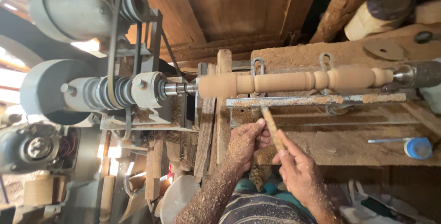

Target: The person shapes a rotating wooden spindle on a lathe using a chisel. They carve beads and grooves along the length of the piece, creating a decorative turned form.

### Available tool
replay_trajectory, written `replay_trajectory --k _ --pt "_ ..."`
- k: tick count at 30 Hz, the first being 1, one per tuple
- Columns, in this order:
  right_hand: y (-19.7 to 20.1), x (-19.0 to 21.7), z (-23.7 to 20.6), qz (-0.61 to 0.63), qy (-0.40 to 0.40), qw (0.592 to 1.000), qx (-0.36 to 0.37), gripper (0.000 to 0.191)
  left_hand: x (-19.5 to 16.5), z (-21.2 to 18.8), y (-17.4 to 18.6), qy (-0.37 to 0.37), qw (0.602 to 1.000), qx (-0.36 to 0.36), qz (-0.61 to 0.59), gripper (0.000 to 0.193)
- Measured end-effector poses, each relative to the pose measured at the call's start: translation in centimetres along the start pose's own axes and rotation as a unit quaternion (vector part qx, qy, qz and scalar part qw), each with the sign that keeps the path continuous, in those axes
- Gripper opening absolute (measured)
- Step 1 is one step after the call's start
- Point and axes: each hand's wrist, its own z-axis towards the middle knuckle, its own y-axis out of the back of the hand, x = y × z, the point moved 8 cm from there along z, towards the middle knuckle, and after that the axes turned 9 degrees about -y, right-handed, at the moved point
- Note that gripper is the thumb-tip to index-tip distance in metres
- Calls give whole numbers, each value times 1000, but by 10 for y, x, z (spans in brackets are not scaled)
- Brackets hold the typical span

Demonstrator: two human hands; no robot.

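Striped cloth (262, 210) fills the lower middle of the frame, and from it two forearms coated in sawdust rise toward the bench. Both hands sit close together, clamped on one tool: the right hand (296, 169), lower centre, pinches the handle between thumb and fingers, and the left hand (248, 139), just left of it and higher, curls around the shaft. This chisel (271, 125) slants up and left, with its tip at the rusty tool rest (317, 100), a flat bar running across mid-frame.

Just beyond the rest, the spindle (298, 81) lies level across the upper middle, a pale turned piece with beads and coves, held between the drive on the left and the tailstock centre (415, 74) at the right edge. It is above both hands, apart from them, with the rest between.

Belt and pulleys (112, 91) stand bare at left. As I judge it, a tip that digs in could catch and kick the tool back, and the left hand's fingers are near the turning wood. Whether the chisel touches the wood, I cannot tell.
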Motion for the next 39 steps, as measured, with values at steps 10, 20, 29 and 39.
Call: replay_trajectory --k 10,20,29,39 --pt "-120 8 10 -336 65 940 7 56 -7 5 113 51 998 2 -29 22" --pt "-106 13 15 -24 -17 999 -44 54 -48 36 92 25 999 39 9 29" --pt "-126 6 30 93 -73 992 -47 54 -58 59 80 -17 998 49 19 27" --pt "-132 8 38 100 -87 989 -69 54 -59 68 80 -2 999 41 33 30"
